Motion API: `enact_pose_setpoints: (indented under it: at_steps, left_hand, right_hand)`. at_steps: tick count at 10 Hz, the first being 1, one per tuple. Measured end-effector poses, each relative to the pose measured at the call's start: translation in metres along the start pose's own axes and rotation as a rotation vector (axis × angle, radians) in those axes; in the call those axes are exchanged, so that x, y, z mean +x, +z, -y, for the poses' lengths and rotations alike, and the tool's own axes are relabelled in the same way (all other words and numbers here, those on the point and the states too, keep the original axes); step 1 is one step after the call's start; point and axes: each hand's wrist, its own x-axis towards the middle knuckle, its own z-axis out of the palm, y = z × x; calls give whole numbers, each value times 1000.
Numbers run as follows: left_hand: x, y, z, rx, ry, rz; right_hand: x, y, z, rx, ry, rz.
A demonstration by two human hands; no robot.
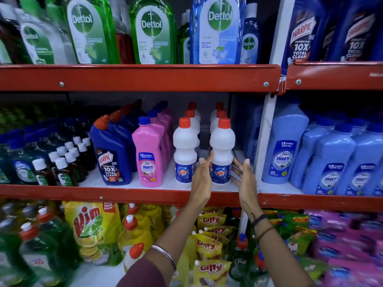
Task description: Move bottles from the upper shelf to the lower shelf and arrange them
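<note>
1. Both forearms reach up and forward from the lower edge of the view; the left wrist carries a metal bangle point(165, 255), the right wrist dark cord bands point(261, 224).
2. The left hand point(202, 179) is open, fingers extended, its fingertips against the left side of the front right Rin bottle point(222, 154).
3. The right hand point(244, 179) is open, palm facing left, just beside the bottle's right side; contact cannot be confirmed. Neither hand is closed on the bottle.
4. This white, red-capped bottle stands upright at the front edge of the middle shelf point(124, 192).
5. A second Rin bottle point(185, 152) stands just to its left, with further ones in two rows behind.
6. Left of these: a pink Shakti bottle point(147, 154) and a blue Harpic bottle point(110, 154).
7. The upper shelf point(134, 77) holds Dettol bottles point(152, 32).
</note>
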Motion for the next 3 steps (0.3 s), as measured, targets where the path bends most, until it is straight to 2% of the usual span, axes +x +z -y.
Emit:
enact_pose_setpoints:
  at_steps: [1,3]
  left_hand:
    - [-1,-2,1,53,5,-9]
    - [-9,-14,-24,240,443,-116]
  right_hand:
    - [-4,0,-1,-69,-42,13]
    - [-45,-18,-18,-257,-270,-172]
